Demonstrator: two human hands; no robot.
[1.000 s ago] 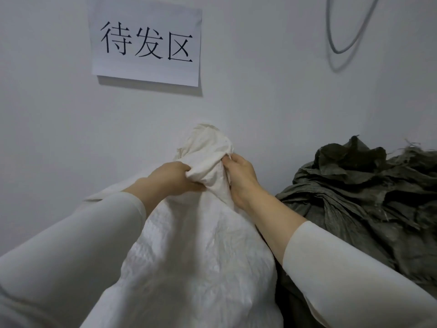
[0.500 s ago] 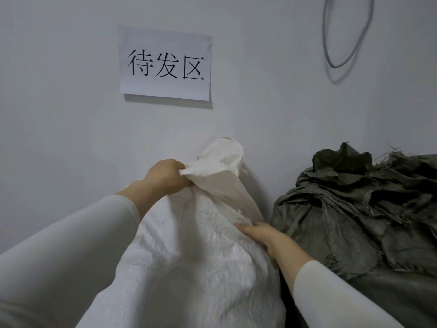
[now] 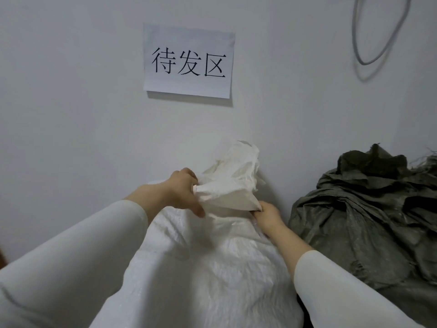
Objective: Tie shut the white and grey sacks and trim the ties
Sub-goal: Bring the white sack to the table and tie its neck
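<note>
Head: left hand (image 3: 179,194), right hand (image 3: 266,215) grip white sack (image 3: 212,268) (base cropped).

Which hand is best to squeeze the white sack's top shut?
Probably the left hand: it grips the bunched top of the white sack. The right hand only pinches a lower fold, so it seems freer to let go.

Whse dispatch zone: 待发区 wall sign (image 3: 188,61)

You are facing a white sack (image 3: 212,268) and a grey sack (image 3: 366,221) sitting side by side against the wall (image 3: 71,114); whatever is carrying them is lying out of view.
</note>
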